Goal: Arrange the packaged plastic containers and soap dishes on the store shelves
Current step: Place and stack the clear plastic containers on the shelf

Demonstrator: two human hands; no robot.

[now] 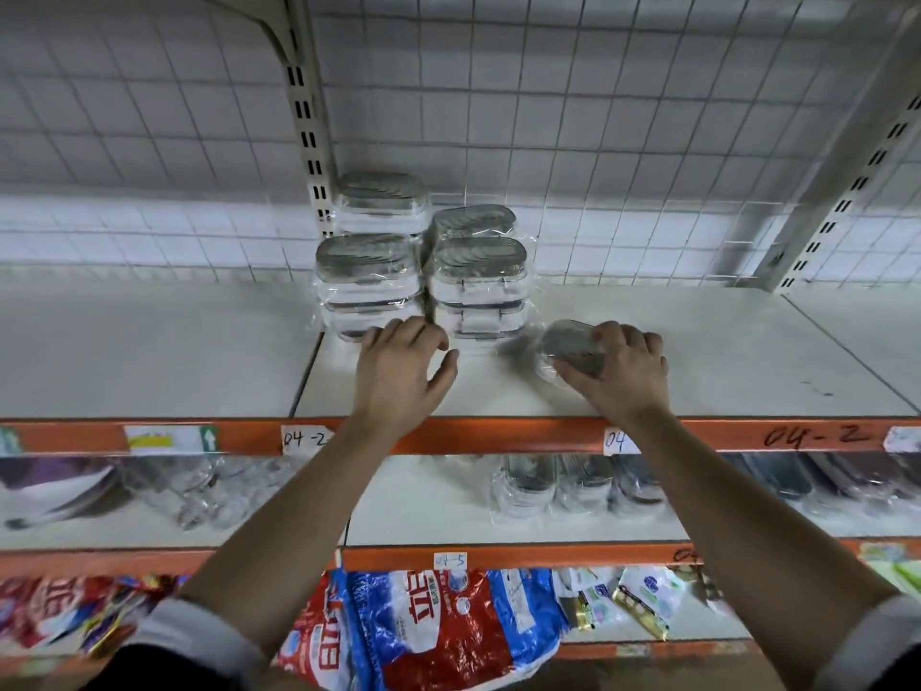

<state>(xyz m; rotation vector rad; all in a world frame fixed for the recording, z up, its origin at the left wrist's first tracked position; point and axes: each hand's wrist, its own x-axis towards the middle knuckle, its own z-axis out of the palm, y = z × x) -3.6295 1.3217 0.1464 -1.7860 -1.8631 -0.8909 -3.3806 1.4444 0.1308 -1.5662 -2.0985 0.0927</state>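
Your right hand (623, 371) lies on the near right part of the top shelf (722, 351), with thumb and fingers curled round a small soap dish (565, 344). The dish is oval with a grey ribbed top, wrapped in clear crinkled film, and it sits on the shelf just right of the stacked containers, a little apart from them.

Your left hand (403, 361) is loosely spread and holds nothing. Its fingertips are against the lower front of the left stack (369, 286) and its thumb points out to the right, toward the right stack (478, 281). Each front stack is two rounded rectangular boxes of clear plastic with grey lids and clip latches, sealed in glossy film. The two stacks stand side by side, nearly touching. Behind them, against the wire grid (598, 142), more of the same containers (381, 202) are piled higher on the left than on the right.

The shelf board is flat, matt and white, with an orange front edge (498, 436) bearing handwritten paper labels (304, 437). On the shelf below, more film-wrapped clear containers (528, 486) stand in a row. Lower still, red and blue printed bags (423, 625) lie flat.
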